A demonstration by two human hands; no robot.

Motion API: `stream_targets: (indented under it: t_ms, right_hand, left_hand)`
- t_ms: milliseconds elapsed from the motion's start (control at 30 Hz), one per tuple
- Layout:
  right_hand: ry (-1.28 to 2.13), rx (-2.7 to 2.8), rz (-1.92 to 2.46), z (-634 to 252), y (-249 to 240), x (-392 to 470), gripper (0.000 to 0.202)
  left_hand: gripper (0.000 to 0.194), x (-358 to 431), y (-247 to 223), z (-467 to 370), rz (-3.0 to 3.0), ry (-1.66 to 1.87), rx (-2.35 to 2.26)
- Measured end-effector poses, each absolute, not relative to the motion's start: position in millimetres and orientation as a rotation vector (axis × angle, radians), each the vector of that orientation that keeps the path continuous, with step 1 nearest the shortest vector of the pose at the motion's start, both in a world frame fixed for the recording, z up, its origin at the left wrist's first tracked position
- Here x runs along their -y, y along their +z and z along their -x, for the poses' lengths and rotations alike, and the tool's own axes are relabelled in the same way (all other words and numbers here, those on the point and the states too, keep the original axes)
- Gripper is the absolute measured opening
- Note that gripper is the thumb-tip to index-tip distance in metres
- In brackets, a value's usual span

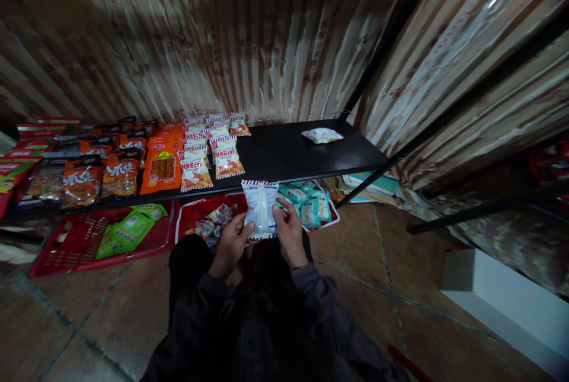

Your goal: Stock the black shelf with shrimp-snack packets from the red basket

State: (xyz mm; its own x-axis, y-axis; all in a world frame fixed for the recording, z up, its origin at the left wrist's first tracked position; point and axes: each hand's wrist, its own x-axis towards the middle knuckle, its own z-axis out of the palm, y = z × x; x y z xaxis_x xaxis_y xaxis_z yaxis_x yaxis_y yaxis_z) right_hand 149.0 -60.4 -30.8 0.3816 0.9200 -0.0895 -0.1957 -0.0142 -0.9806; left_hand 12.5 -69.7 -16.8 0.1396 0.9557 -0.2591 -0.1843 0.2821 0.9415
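Note:
Between my two hands is a white snack bag [261, 210] with a striped edge, its back seam and small print facing me. My left hand [232, 243] grips its lower left side, fingers closed on it. On the other side, my right hand [290, 231] pinches the right edge. Just beyond the held bag lies the black shelf [284, 154]. Matching snack bags [227, 157] stand in rows on it, fronts toward me. One more such bag [322, 135] lies flat by itself toward the shelf's right end.
Left on the shelf are orange packets [162, 163], brown-and-orange bags [120, 173] and red-green bags [20, 163]. Below sit a red basket [80, 246] with green packets [127, 233] and another with teal packets [315, 207]. Black posts [391, 160] and a white box [507, 305] are to the right.

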Motion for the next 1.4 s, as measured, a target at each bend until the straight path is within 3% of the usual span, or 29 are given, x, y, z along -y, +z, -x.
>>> stream_targets:
  t_ms: [200,333,533,833,1200,1400]
  right_hand:
    - [0.279,1.362,1.363,-150.4,-21.6,63.5,0.035]
    - [0.189,1.487,1.289,-151.1,-20.6,66.1,0.028]
    - [0.392,1.410,1.278,-150.0,-26.2,66.2,0.026]
    - [1.070,1.026,1.260,-141.1,-9.6,74.7,0.037]
    - [1.413,0.840,1.043,-131.6,-10.3,80.3,0.042]
    - [1.540,0.765,0.961,-130.5,-4.2,78.6,0.040]
  left_hand:
    - [0.048,73.8,-8.5,-13.6,-0.936,1.114,-1.145]
    - [0.044,77.5,-3.4,-16.2,-1.005,1.125,-1.239]
    - [0.040,82.5,-4.7,-18.7,-1.141,1.136,-1.377]
    - [0.038,93.3,8.7,-25.0,-1.673,1.093,-1.673]
    - [0.041,104.3,14.4,-34.1,-2.221,0.802,-1.886]
    - [0.049,110.4,14.0,-38.2,-2.288,0.824,-1.805]
